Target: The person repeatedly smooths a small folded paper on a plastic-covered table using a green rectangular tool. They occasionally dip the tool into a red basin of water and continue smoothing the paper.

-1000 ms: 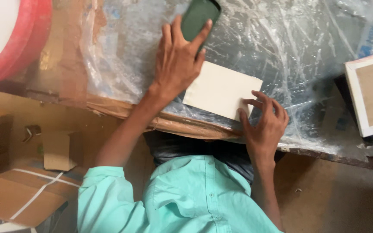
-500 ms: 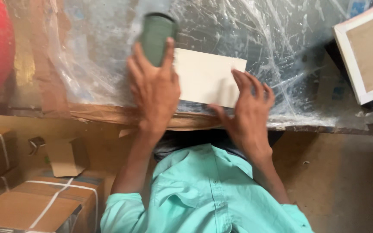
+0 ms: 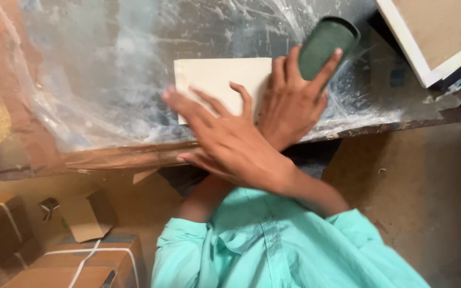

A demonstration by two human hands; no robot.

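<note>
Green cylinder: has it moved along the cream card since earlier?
Yes. The green cylinder, held in the left hand, went from the cream card's left end to its right end.

Dark green cylinder tilted, cream card flat beside

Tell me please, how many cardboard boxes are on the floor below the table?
3 in view. A strapped box lies at the bottom left edge, a darker strapped box at the far left, and a small open box between them. More may lie outside the picture.
</note>
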